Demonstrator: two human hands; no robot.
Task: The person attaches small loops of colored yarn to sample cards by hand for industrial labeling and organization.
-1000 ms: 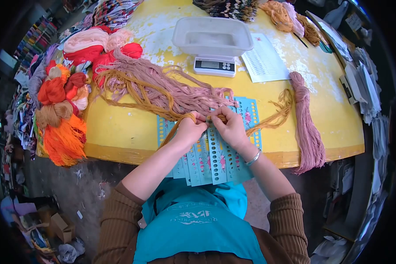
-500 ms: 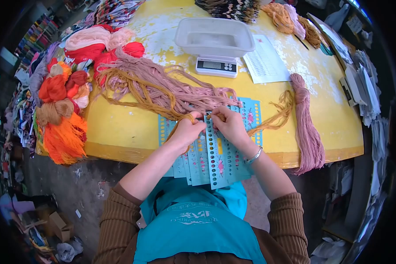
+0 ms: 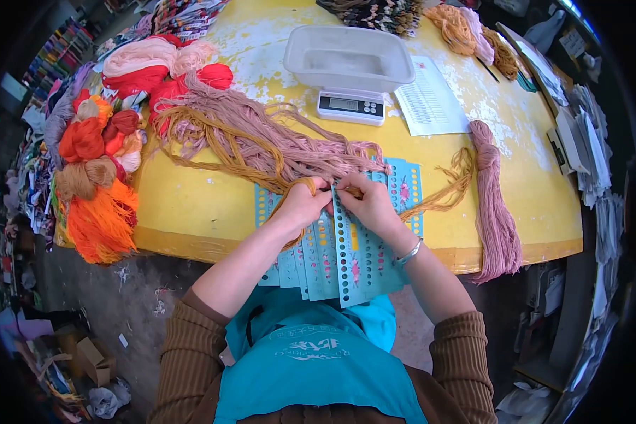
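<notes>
Several teal cards (image 3: 357, 272) with punched holes and small pink flower prints lie overlapped at the table's front edge. Over their upper part, my left hand (image 3: 305, 205) is closed on golden-brown thread (image 3: 226, 168), which trails left across a heap of mauve thread (image 3: 254, 127). Close beside it my right hand (image 3: 369, 201) pinches at the top of one card, with golden-brown thread under its curled fingers. Loose ends of that thread (image 3: 449, 187) spread out to the right. What lies between the fingertips is too small to make out.
A digital scale (image 3: 351, 106) bears a clear plastic tray (image 3: 350, 79). Right of it lies a printed sheet (image 3: 431, 99). A tied mauve bundle (image 3: 495, 212) hangs slightly over the front edge. Red, pink and orange skeins (image 3: 106, 212) are piled at the left.
Both hands have stayed nearly in place over the cards, with only slight finger movement. The whole view has shifted a little.
</notes>
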